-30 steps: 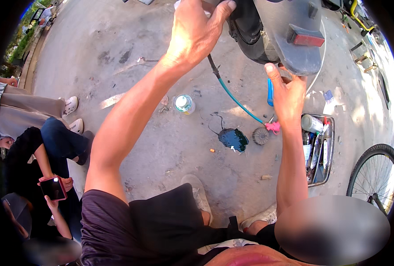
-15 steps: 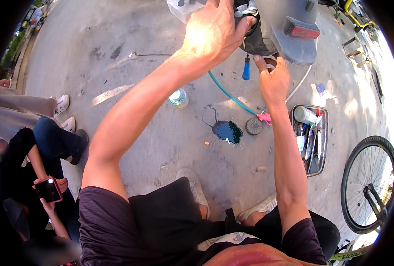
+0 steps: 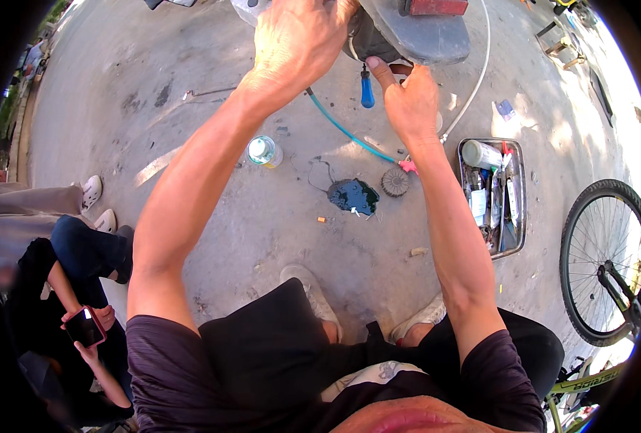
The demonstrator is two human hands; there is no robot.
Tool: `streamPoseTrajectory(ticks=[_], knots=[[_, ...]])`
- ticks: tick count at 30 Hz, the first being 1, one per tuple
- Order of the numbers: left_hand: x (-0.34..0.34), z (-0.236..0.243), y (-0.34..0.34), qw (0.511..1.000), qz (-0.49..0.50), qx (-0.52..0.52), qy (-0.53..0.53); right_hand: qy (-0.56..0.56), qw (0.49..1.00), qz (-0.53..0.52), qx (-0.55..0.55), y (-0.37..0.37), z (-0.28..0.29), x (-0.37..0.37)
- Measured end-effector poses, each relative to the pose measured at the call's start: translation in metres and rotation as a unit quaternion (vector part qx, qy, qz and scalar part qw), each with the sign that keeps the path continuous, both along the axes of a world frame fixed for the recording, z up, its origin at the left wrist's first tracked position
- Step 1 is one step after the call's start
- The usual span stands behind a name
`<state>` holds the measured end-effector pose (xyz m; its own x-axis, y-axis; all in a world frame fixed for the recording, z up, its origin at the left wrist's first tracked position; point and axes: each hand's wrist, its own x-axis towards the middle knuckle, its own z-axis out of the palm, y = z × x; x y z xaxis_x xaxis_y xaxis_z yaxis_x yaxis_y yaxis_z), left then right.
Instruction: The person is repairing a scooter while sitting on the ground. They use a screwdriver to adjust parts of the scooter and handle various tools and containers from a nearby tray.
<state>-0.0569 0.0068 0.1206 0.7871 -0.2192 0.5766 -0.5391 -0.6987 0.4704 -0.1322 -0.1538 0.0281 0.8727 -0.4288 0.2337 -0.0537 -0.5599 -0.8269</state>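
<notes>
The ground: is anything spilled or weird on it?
Yes, a dark, shiny patch on the ground, just left of the round ribbed piece. It might be spilled liquid: it's glossy with ragged edges, while the paler ground around looks dry.

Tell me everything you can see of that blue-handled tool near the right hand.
The blue-handled tool points handle-down, its slim dark shaft rising to a dark rounded part above. The handle looks like plastic. The thumb of the right hand is beside the shaft; whether they touch is unclear, and the tool's upper end is hidden.
</notes>
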Motion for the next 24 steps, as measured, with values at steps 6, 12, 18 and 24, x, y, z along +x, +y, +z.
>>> streamPoseTrajectory(ticks=[6, 12, 18, 24], knots=[[0.001, -0.001, -0.006, 0.995, -0.035, -0.058, 0.069, -0.004, 0.999, 0.024, 0.031, -0.006, 0.005, -0.005], [0.002, 0.015, -0.004, 0.949, -0.095, -0.212, 0.213, -0.035, 0.998, 0.033, 0.042, 0.0, 0.007, -0.011], [0.019, 0.012, 0.013, 0.964, -0.158, -0.131, 0.167, -0.013, 0.999, 0.031, 0.021, 0.006, 0.011, -0.005], [0.013, 0.001, 0.025, 0.977, -0.127, 0.02, 0.169, -0.01, 0.999, -0.012, -0.038, -0.011, -0.014, 0.004]])
